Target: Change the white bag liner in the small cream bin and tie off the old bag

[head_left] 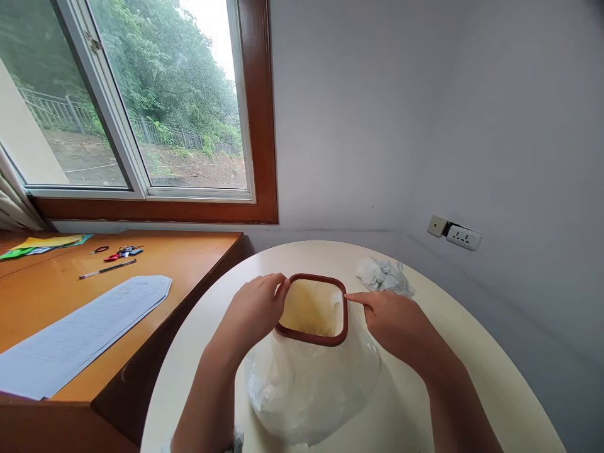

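Note:
A trash can stands on a round cream table (pixel 406 402), with a squared brown rim ring (pixel 311 340) at its mouth. A translucent white plastic bag (pixel 311 390) bulges out around its outside below the ring; the yellowish inside (pixel 314 308) shows through the opening. On the ring's left side, my left hand (pixel 259 302) is closed, thumb and fingers against the rim; its fingertips are partly hidden. From the right, my right hand (pixel 391 318) touches the ring with the tip of its stretched index finger. Its other fingers are mostly hidden beneath the hand.
Crumpled whitish plastic (pixel 384 275) lies at the table's back right. To the left, an orange wooden desk (pixel 198 251) holds papers (pixel 94 327), a pen (pixel 107 269), keys (pixel 125 252) and coloured sheets (pixel 47 243). A window and wall sockets (pixel 464 237) are behind.

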`<state>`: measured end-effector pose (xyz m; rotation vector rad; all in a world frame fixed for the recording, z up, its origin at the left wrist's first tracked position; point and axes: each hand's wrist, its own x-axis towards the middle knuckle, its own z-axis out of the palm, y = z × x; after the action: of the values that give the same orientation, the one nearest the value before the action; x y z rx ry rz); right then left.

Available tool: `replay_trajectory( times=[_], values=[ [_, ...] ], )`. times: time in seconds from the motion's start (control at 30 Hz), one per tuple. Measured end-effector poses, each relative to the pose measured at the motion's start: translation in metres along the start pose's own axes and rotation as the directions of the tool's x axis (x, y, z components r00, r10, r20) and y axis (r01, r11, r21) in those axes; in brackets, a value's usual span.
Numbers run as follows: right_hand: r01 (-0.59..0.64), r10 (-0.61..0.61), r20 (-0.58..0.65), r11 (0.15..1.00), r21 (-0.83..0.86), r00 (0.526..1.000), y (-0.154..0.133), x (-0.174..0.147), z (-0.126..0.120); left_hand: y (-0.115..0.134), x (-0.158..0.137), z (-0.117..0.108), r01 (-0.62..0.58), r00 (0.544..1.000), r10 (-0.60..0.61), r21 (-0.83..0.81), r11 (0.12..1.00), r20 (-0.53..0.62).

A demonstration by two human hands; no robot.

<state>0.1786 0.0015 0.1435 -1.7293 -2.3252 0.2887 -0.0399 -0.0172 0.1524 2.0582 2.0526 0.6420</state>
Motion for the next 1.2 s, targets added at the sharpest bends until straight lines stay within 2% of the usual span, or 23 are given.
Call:
replay_trajectory(
  times=[0.17,0.27,0.37,0.47,0.57,0.83,1.07,1.2],
  values=[
    [-0.012,0.007,-0.128,0.999,-0.033,0.992,-0.003,0.015,0.012,-0.002,0.001,0.002,-0.024,0.999,0.024,0.005,1.000,0.027],
    [0.003,-0.007,-0.058,0.998,-0.063,0.998,-0.002,0.024,0.023,-0.005,0.002,0.004,-0.043,0.996,0.045,-0.029,0.999,0.077],
    [0.011,-0.011,0.009,0.998,-0.059,1.000,0.000,0.025,0.028,-0.007,0.004,0.006,-0.012,0.991,0.009,0.015,1.000,0.133],
    [0.019,-0.018,0.019,0.998,-0.068,1.000,-0.001,0.024,0.030,-0.008,0.006,0.006,0.021,0.986,-0.032,0.075,0.997,0.162],
    [0.028,-0.026,0.022,0.997,-0.074,0.999,-0.004,0.023,0.029,-0.010,0.008,0.007,0.015,0.990,-0.023,0.063,0.998,0.138],
    [0.033,-0.030,0.146,0.999,-0.020,0.989,-0.010,0.023,0.026,-0.014,0.010,0.008,0.052,0.978,-0.046,-0.024,0.998,0.202],
    [0.045,-0.034,0.159,0.997,-0.064,0.987,-0.010,0.022,0.025,-0.013,0.011,0.009,0.080,0.971,-0.030,-0.202,0.976,0.239],
    [0.050,-0.031,0.165,0.992,-0.112,0.986,-0.012,0.021,0.024,-0.015,0.013,0.013,0.076,0.973,-0.017,-0.252,0.965,0.231]
  ],
)
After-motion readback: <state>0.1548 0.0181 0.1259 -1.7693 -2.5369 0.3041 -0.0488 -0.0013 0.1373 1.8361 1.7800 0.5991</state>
